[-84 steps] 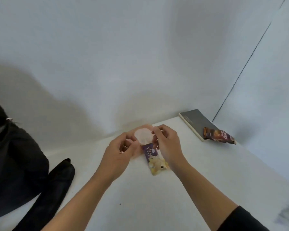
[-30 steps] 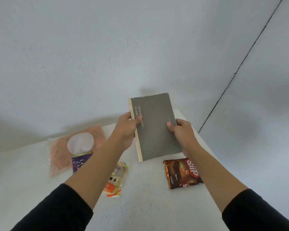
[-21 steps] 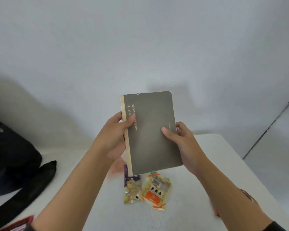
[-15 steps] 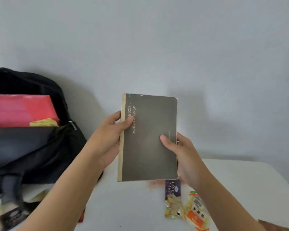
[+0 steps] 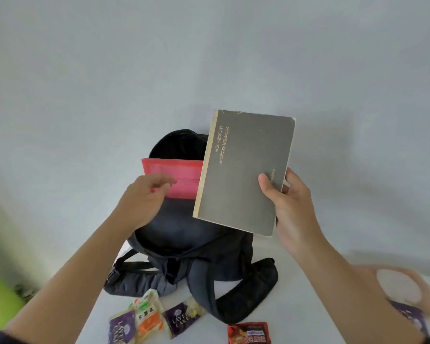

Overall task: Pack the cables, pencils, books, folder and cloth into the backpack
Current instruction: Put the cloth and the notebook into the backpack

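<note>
Book (image 5: 243, 175) sits at centre frame, held up in the air in front of the backpack (image 5: 184, 234) and overlapping its right side, tilted a little with the spine to the left. The right hand (image 5: 291, 202) alone carries it, thumb on the cover and fingers behind, pinching the right edge low down. The left hand (image 5: 144, 197) reaches to the bag's mouth with loosely bent fingers at the face of the pink folder (image 5: 174, 177). It seems to hold nothing, though blur hides whether it touches.

Risks, as I judge them:
- A one-handed pinch at one edge leaves most of the book's weight hanging left of the grip, so it could swing or slip on the way down.
- The folder stands upright in the mouth and pokes out above it. The book's lower corner could catch its top edge and crease it or push it down crooked.
- The bag is soft and stands against the wall. A push from the book could fold the front panel inward and close the gap unless the left hand holds the mouth wide.

Around it, snack packets (image 5: 144, 316) lie on the table (image 5: 291, 306) along the bottom of the frame, in front of the straps (image 5: 246, 296). A red packet (image 5: 248, 332) lies to their right, and a blurred pink pack (image 5: 402, 291) at lower right. All lie well below the book's path, so only the folder is in the way.
</note>
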### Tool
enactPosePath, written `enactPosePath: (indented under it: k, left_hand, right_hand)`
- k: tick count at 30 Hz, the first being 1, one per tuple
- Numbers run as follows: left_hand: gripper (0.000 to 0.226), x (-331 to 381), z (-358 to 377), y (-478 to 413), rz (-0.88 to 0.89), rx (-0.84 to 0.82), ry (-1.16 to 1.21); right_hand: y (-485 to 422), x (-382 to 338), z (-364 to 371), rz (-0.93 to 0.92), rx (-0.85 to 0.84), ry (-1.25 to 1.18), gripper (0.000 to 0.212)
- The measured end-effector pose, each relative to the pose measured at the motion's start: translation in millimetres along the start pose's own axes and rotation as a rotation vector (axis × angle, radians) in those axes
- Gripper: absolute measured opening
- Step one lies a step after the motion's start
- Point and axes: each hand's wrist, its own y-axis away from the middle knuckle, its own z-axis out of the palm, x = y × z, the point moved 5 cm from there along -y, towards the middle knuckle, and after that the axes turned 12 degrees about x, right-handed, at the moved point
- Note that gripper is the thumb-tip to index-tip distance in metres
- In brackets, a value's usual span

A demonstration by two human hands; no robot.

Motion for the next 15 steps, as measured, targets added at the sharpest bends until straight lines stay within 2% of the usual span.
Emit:
enactPosePath:
  k: [2, 5, 7, 11, 15]
  left_hand:
    - [0.026, -26, 6, -6, 0.091, -0.067, -0.202]
    - [0.041, -48, 21, -5, 0.19, -0.179, -0.463]
    - [0.045, -57, 24, -6, 0.235, -0.199, -0.609]
    - [0.04, -63, 28, -8, 0.242, -0.151, -0.536]
    - [0.027, -68, 36, -7, 0.191, -0.201, -0.432]
  right_hand:
    - [0, 4, 22, -0.014, 0.016, -0.037, 0.016]
    - [-8, 5, 53, -0.099, 0.023, -0.034, 0.019]
    - [-14, 6, 75, -0.157, 0.023, 0.013, 0.023]
    - [-29, 15, 107, -0.236, -0.018, 0.203, 0.023]
    - [-45, 32, 126, -0.303, -0.041, 0.394, 0.023]
